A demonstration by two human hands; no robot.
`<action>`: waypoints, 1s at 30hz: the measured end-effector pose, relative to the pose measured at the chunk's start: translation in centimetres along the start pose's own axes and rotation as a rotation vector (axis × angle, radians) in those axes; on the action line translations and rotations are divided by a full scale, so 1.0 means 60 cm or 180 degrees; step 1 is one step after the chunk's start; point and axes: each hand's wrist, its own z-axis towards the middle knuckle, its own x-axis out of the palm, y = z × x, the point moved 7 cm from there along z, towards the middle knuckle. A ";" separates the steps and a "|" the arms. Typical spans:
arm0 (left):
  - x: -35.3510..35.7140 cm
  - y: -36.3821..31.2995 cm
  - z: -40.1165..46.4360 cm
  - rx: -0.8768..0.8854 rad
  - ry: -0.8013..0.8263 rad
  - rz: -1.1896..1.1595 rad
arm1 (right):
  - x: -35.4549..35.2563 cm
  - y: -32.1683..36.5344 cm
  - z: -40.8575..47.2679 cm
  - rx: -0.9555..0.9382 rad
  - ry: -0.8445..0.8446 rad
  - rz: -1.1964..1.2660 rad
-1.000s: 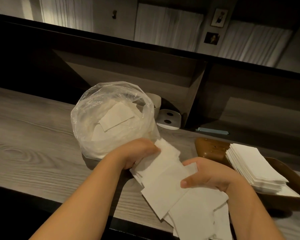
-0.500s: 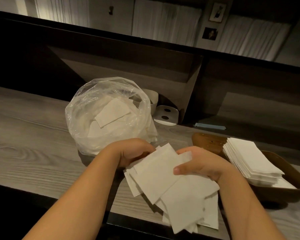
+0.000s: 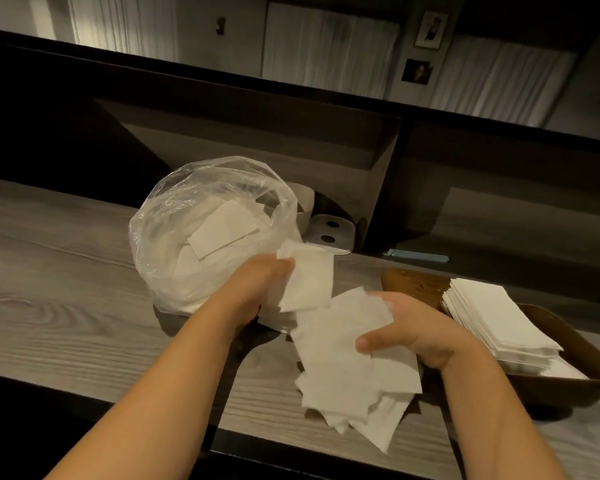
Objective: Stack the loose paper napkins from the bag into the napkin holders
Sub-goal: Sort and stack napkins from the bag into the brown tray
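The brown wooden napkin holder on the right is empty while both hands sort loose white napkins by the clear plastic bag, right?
Not empty: the head view shows the brown wooden napkin holder already holding a neat stack of white napkins. The rest stands.

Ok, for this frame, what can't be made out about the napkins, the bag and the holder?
- Head view: how many napkins remain in the plastic bag; crinkled film and glare blur them.
- How many sheets the left hand and right hand grip; the loose napkins overlap.
- The brown napkin holder: its floor is covered by the stacked napkins, and its right end is cut by the frame edge.
- The white object behind the bag: partly hidden, unidentifiable.
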 end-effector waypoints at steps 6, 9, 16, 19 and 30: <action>0.020 0.014 -0.010 -0.0305 0.0095 -0.1370 | -0.019 0.012 -0.001 -0.0516 -0.0446 0.1328; 0.043 0.013 -0.016 -0.0180 0.0654 -0.1074 | -0.031 0.005 0.004 -0.0371 -0.1068 0.1455; 0.038 0.013 -0.008 0.0056 0.0604 -0.0469 | -0.065 -0.015 0.010 -0.0242 -0.1974 0.1226; 0.028 0.012 -0.009 0.0092 0.0396 -0.0429 | -0.062 -0.017 0.012 -0.0100 -0.1829 0.0757; 0.061 0.036 -0.003 -0.0616 0.0663 -0.1273 | -0.048 0.006 0.034 -0.0046 -0.1784 -0.0207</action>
